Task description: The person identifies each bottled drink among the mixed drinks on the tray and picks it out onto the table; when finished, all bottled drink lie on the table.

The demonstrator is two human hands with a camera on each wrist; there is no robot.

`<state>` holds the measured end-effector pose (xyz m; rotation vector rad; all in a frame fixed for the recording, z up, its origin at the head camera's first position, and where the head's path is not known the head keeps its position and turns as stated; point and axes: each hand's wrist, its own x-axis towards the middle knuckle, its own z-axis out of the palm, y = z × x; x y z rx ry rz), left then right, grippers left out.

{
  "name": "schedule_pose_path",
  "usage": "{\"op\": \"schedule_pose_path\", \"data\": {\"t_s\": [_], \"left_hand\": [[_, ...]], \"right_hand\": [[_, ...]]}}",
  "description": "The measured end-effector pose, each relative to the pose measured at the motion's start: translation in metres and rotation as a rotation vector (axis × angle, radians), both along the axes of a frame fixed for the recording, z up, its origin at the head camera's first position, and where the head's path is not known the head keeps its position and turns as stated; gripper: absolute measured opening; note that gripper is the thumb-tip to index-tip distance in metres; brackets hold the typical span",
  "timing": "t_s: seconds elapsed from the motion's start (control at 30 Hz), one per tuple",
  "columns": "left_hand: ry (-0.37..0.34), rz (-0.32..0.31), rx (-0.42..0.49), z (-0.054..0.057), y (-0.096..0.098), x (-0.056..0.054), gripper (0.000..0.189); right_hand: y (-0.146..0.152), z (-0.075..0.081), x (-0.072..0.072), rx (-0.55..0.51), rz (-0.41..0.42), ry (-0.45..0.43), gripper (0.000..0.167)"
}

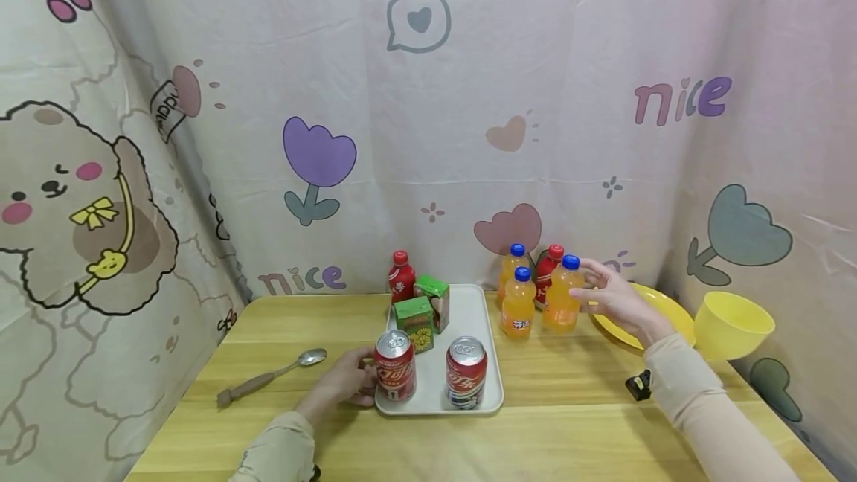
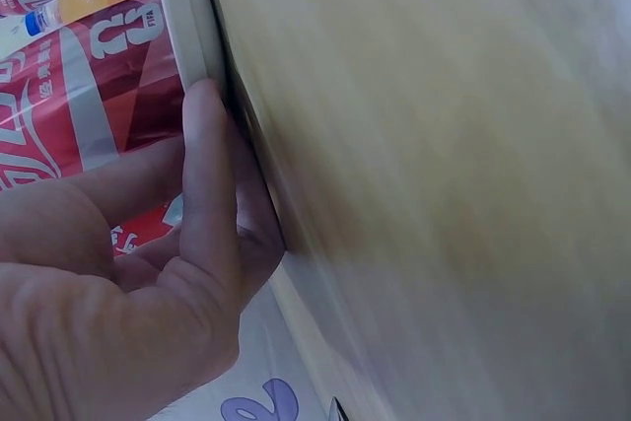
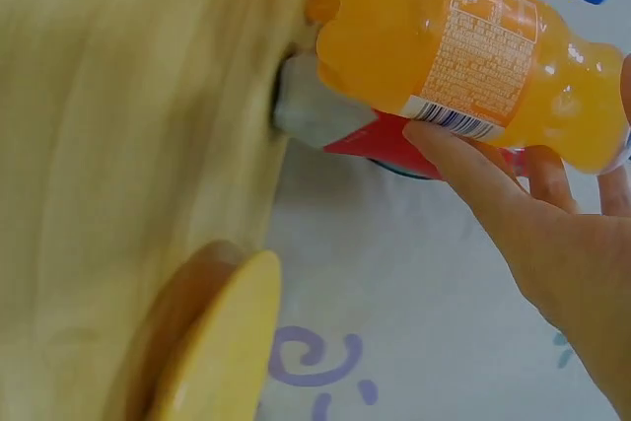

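Observation:
My left hand holds the left rim of a white tray, right beside a red soda can. In the left wrist view, its fingers are bent against the rim, close to the can. A second red can, two green juice boxes and a red-capped bottle are on or by the tray. With my right hand I grip an orange soda bottle from its right side. The right wrist view shows fingers along its label; its blue cap is partly cut off there.
Two more orange soda bottles and another red-capped bottle stand by the held one. A yellow plate and yellow bowl are at the right. A spoon lies at the left; a small black object is near the right sleeve.

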<state>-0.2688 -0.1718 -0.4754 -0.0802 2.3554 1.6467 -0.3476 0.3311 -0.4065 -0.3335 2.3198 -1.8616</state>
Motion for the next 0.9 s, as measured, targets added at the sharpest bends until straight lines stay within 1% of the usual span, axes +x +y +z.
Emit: {"op": "schedule_pose_path", "data": {"t_s": [0.07, 0.23, 0.47, 0.57, 0.63, 0.73, 0.8, 0.9], "left_hand": [[0.000, -0.010, 0.008, -0.001, -0.001, 0.000, 0.058], [-0.002, -0.007, 0.012, -0.001, -0.001, -0.001, 0.058], [0.002, -0.006, 0.000, -0.003, -0.001, -0.001, 0.055], [0.004, -0.001, -0.005, -0.005, -0.001, -0.002, 0.054], [0.001, 0.008, -0.005, -0.005, -0.001, -0.003, 0.055], [-0.001, 0.018, -0.002, -0.006, -0.001, -0.004, 0.058], [-0.001, 0.021, 0.000, -0.005, -0.001, -0.004, 0.058], [0.000, 0.015, 0.001, -0.005, 0.000, -0.004, 0.058]], "right_hand": [[-0.001, -0.004, -0.002, -0.002, -0.005, -0.005, 0.065], [-0.004, -0.012, -0.006, -0.006, -0.016, -0.013, 0.065], [-0.006, -0.023, -0.007, -0.050, -0.031, -0.047, 0.063], [-0.005, -0.026, -0.008, -0.072, -0.038, -0.047, 0.060], [-0.005, -0.028, -0.008, -0.074, -0.037, -0.040, 0.062], [-0.005, -0.029, -0.010, -0.030, -0.041, -0.017, 0.067], [-0.004, -0.029, -0.010, 0.041, -0.043, 0.018, 0.071], [-0.003, -0.029, -0.008, 0.167, -0.040, 0.100, 0.074]]}}
